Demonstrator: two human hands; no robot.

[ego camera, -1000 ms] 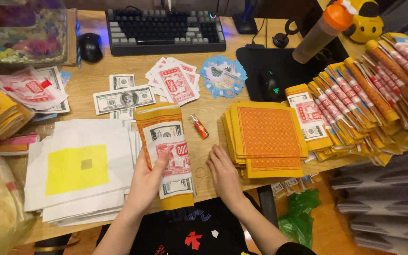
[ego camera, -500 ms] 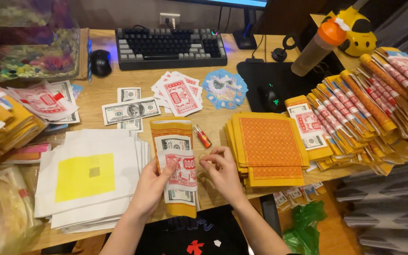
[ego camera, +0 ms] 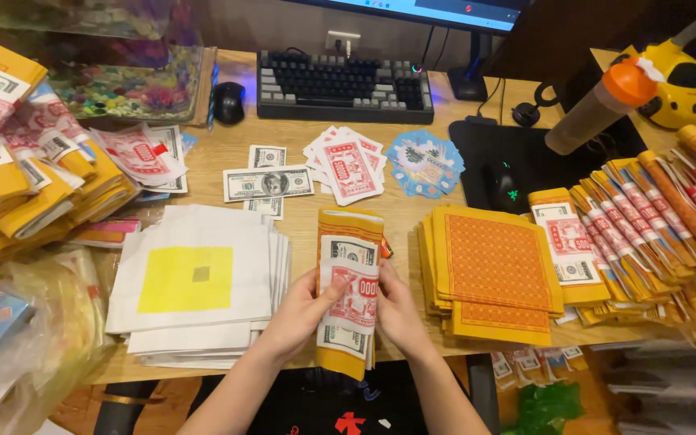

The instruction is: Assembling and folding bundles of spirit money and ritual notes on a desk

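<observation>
A yellow paper bundle (ego camera: 350, 242) with grey and red printed notes laid on top lies lengthwise at the desk's near edge. My left hand (ego camera: 296, 316) grips its left side, thumb pressed on the red note. My right hand (ego camera: 400, 312) holds its right side, fingers curled under the edge. A small red lighter (ego camera: 385, 249) peeks out just right of the bundle.
A stack of white sheets with a yellow square (ego camera: 199, 282) lies to the left. An orange-patterned yellow paper stack (ego camera: 493, 270) lies to the right, beyond it rows of finished bundles (ego camera: 654, 217). Loose notes (ego camera: 268, 183), red cards (ego camera: 348, 165), keyboard (ego camera: 340, 84), two mice and a bottle (ego camera: 598, 105) stand farther back.
My right hand left the orange-patterned stack and came onto the bundle's right edge. Both hands now hold the bundle together.
</observation>
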